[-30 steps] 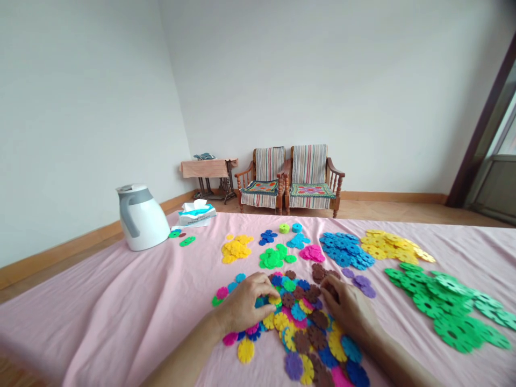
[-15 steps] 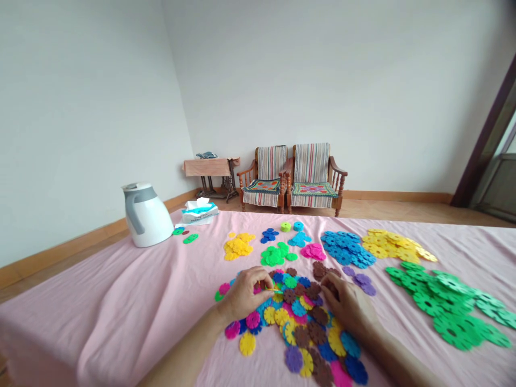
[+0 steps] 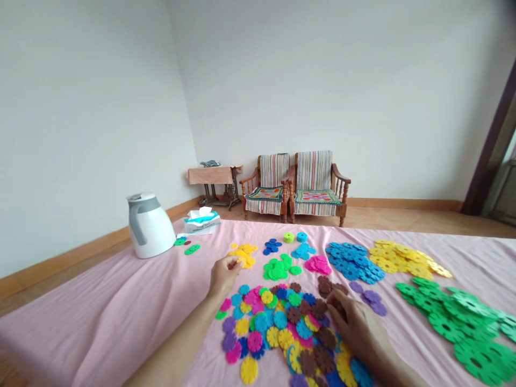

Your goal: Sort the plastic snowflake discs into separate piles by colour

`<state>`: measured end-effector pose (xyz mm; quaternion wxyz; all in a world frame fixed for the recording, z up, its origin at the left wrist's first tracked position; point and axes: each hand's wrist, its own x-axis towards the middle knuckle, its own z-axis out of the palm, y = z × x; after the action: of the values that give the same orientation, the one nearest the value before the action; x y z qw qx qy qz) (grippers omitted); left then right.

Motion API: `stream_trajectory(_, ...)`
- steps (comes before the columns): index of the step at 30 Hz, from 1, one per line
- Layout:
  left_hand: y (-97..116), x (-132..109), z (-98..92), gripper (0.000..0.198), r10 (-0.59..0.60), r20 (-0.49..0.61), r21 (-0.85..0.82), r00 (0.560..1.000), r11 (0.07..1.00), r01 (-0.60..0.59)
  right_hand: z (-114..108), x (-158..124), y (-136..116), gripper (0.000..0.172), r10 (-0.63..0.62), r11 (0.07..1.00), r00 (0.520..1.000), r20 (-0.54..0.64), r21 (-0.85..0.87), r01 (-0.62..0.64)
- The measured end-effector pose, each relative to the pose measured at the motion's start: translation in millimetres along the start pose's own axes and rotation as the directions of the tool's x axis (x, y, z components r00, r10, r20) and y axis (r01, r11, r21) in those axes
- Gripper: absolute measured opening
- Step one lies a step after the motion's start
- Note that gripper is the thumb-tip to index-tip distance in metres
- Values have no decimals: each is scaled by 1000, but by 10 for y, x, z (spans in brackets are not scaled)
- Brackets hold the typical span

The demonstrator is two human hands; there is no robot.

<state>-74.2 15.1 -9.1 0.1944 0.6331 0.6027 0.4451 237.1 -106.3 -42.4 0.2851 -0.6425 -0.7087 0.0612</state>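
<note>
A mixed heap of coloured flower-shaped plastic discs (image 3: 282,328) lies on the pink cloth in front of me. My left hand (image 3: 223,275) is stretched forward to the edge of a small yellow pile (image 3: 244,254), its fingers pinched together on a yellow disc that barely shows. My right hand (image 3: 357,325) rests on the right side of the heap. Its fingers are curled down among brown discs (image 3: 322,287), and what they grip is hidden.
Sorted piles lie beyond the heap: green (image 3: 278,267), pink (image 3: 318,264), blue (image 3: 350,262), a big yellow one (image 3: 407,257), purple (image 3: 368,295) and large green discs (image 3: 463,317). A white kettle (image 3: 148,226) and tissue pack (image 3: 200,221) stand far left. Two chairs (image 3: 296,185) are behind.
My left hand has left the mixed heap and moved forward to the small yellow pile with its pinch closed. The right hand stayed on the heap. The view has tilted slightly.
</note>
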Motion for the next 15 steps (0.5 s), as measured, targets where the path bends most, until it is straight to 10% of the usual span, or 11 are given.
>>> stream_trajectory(7,-250,544,8,20,-112,-142,108,983,986,128,-16,-21,-11,15,10,1000,1000,0,-7,-10)
stream_trajectory(15,6,226,-114,9,34,-70,109,997,994,-26,-16,4,-9,16,9,1000,1000,0,-6,-9)
